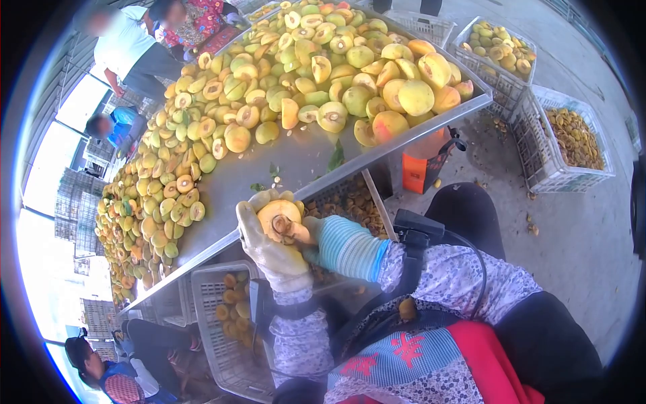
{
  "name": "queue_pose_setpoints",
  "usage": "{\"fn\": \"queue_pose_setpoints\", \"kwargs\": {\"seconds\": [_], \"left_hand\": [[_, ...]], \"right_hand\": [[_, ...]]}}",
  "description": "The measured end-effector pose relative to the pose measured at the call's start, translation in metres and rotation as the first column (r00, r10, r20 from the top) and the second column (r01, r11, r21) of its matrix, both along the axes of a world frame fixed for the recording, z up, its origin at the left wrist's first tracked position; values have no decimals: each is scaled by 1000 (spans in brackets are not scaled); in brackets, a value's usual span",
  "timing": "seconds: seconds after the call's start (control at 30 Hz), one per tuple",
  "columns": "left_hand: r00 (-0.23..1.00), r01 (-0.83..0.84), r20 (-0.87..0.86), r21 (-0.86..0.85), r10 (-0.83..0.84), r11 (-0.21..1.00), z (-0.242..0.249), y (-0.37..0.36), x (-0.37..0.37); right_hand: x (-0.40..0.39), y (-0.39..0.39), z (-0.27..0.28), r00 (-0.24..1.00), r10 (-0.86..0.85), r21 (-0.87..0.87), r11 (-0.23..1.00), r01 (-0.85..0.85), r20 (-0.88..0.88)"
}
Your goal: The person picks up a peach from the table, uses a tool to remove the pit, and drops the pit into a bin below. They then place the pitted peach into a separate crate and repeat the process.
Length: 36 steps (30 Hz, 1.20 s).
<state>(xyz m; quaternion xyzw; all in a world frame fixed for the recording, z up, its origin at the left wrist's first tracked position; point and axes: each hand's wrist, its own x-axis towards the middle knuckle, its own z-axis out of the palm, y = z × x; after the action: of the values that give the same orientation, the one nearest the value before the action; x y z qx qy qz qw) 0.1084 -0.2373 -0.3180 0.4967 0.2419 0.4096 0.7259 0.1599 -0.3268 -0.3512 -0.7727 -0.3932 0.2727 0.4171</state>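
Observation:
My left hand [269,246], in a cream glove, is closed around a halved yellow peach [277,214], its cut face turned up towards me. In a blue-and-white striped glove, my right hand [342,246] is closed and pressed up to the brown pit hollow of that half. Whether a small tool is in its fingers I cannot make out. Both hands are just off the near edge of a metal table [249,178], which bears a large heap of halved peaches [269,94].
Below the table edge lie a bin of brown pits [350,205] and a white crate [219,337] holding peach halves. Further crates stand right, one with fruit [498,50], one with pits [572,138]. An orange bag [420,172] is under the table. Several people work on the left.

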Motion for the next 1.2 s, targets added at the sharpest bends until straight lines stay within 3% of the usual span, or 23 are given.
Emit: {"fn": "queue_pose_setpoints", "kwargs": {"seconds": [0.07, 0.2, 0.27, 0.37, 0.4, 0.47, 0.6, 0.67, 0.7, 0.73, 0.77, 0.83, 0.9, 0.93, 1.0, 1.07, 1.1, 1.13, 1.2], "left_hand": [[1000, -26, -3, 28, 26, 999, 2, -3, -1], [996, 90, -12, 35, -90, 995, -3, 5, -6], [996, 83, -32, 57, -81, 995, -2, 5, -5], [992, 45, -121, 144, -28, 989, -3, 5, -1], [992, 46, -121, 142, -28, 989, -2, 6, -2], [975, 179, -168, 190, -148, 965, 1, 14, -7], [927, 300, -278, 150, -251, 942, 3, 22, -16], [951, 251, -246, 248, -190, 936, 6, 17, -16], [951, 250, -245, 251, -189, 935, 6, 13, -15], [972, 222, -117, 150, -205, 964, 5, 9, -12], [979, 203, 13, 42, -204, 978, 4, 7, -12], [963, 262, 72, -8, -261, 965, 1, 9, -11], [940, 323, 136, -54, -313, 945, 0, 13, -10], [940, 334, 67, 15, -334, 943, 0, 17, -10], [937, 347, -5, 83, -348, 934, -2, 18, -11], [938, 346, -4, 26, -346, 938, -3, 14, -11], [914, 397, 115, -70, -388, 915, -4, 13, -11], [914, 398, 117, -70, -389, 915, -6, 14, -11], [893, 442, 99, -17, -438, 897, -7, 15, -12]], "right_hand": [[-6, 1, -8, 970, 66, 273, 962, 0, -232], [-7, 1, -7, 960, 76, 257, 966, -4, -270], [-5, -2, 7, 993, -4, 62, 998, 12, -120], [-1, 0, 5, 1000, -6, -38, 999, 6, -1], [-1, 1, 1, 1000, -6, -40, 999, 6, -2], [-1, 0, -6, 996, 66, 138, 989, -57, -58], [0, -4, -5, 990, 135, 69, 989, -133, -34], [-8, -7, 1, 961, 201, 248, 957, -151, -190], [-18, -11, 7, 842, 282, 377, 920, -102, -460], [-22, -9, 5, 808, 307, 392, 914, -104, -503], [-19, -10, 2, 772, 311, 330, 934, -139, -554], [-11, -17, 9, 734, 308, 269, 947, -176, -605], [-5, -26, 26, 614, 258, 168, 965, -201, -746], [-1, -25, 23, 614, 258, 167, 965, -203, -746], [4, -20, 9, 898, 322, 230, 938, -260, -299], [2, -21, -1, 882, 351, 281, 922, -266, -316], [-1, -22, -3, 798, 368, 259, 927, -273, -476], [-4, -23, -2, 690, 370, 237, 929, -285, -622], [-3, -26, 5, 661, 308, 160, 948, -276, -684]]}}
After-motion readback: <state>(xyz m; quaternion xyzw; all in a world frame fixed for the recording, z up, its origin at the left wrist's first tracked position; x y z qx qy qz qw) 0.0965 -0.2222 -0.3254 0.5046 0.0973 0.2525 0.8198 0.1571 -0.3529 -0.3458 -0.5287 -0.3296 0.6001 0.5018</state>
